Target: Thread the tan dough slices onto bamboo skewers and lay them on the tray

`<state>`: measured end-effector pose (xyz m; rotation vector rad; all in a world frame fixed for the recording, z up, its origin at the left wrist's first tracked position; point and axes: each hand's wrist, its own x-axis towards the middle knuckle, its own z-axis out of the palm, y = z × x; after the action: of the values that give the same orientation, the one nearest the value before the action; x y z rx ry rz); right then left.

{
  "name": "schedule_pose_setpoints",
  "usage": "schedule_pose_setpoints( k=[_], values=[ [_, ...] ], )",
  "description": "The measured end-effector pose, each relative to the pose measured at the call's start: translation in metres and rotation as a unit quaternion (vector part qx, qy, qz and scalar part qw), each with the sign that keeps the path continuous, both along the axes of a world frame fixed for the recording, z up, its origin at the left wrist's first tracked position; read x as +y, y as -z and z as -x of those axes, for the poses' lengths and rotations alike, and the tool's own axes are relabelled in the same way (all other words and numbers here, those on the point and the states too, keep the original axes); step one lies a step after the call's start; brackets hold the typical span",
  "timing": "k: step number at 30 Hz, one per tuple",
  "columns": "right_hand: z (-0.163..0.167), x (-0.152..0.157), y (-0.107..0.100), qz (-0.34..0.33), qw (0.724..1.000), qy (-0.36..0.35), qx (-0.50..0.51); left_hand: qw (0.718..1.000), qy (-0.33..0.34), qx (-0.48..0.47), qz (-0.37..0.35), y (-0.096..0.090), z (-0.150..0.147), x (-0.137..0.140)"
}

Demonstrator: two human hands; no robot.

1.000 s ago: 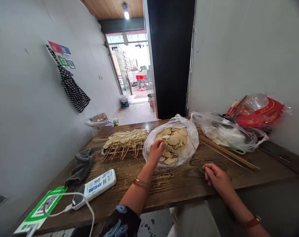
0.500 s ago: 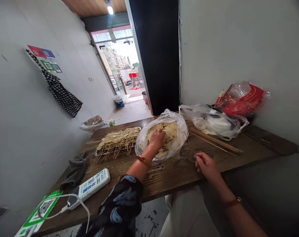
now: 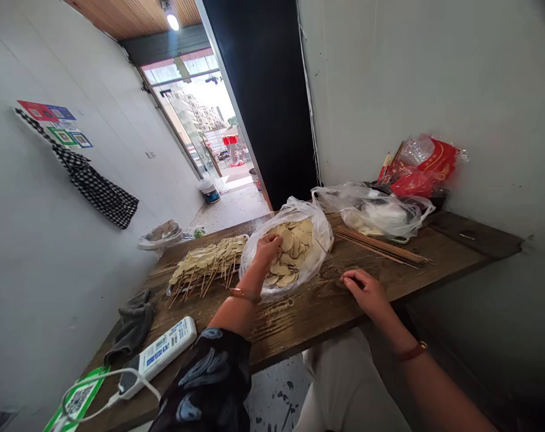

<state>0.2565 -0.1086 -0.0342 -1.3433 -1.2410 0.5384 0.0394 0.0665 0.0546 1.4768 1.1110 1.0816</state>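
Note:
My left hand (image 3: 267, 249) reaches into an open clear plastic bag (image 3: 252, 264) filled with pale, thin potato slices (image 3: 294, 264). Its fingers are closed at the left side of the heap, pinching a slice. Over the table's front part, my right hand (image 3: 366, 292) is closed in a pinch. A thin dark line running from its fingertips toward the bag looks like a bamboo skewer, though most of it is hard to see. Left of the bag lie several finished skewers of slices (image 3: 209, 258) on a tray, sticks toward me.
Bare bamboo skewers (image 3: 380, 246) lie in a bundle to the right. Behind them are another plastic bag (image 3: 384, 216) and red packaging (image 3: 429, 174). At the left are a grey cloth (image 3: 131, 327), a white device (image 3: 168, 345) with a cable, and a green QR card (image 3: 81, 396).
My left hand has drawn back slightly within the bag, its fingers now pinched at the slices rather than spread over them. My right hand stays pinched near the bag. The camera view has shifted.

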Motion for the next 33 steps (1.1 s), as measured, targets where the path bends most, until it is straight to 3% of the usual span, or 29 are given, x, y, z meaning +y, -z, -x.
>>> schedule_pose_setpoints(
  k=[6,13,19,22,27,33],
  values=[
    [0.021,-0.002,-0.014,0.048,0.99,-0.061,0.12,0.977,0.054,-0.169,0.118,0.009,0.016,-0.031],
    [0.068,0.005,-0.013,0.073,0.972,-0.117,0.188,0.964,0.075,-0.206,0.152,0.021,0.023,-0.053],
    [0.078,0.0,-0.003,0.068,0.988,-0.114,0.082,0.97,0.077,-0.198,0.115,0.027,0.029,-0.058],
    [0.076,-0.004,-0.004,0.064,0.991,-0.115,0.028,0.964,0.096,-0.21,0.132,0.029,0.034,-0.062],
    [0.074,-0.007,-0.005,0.095,0.987,-0.125,0.018,0.969,0.093,-0.185,0.138,0.035,0.038,-0.065],
    [0.073,-0.01,-0.004,0.1,0.988,-0.116,0.008,0.979,0.057,-0.182,0.074,0.04,0.037,-0.062]
  ],
)
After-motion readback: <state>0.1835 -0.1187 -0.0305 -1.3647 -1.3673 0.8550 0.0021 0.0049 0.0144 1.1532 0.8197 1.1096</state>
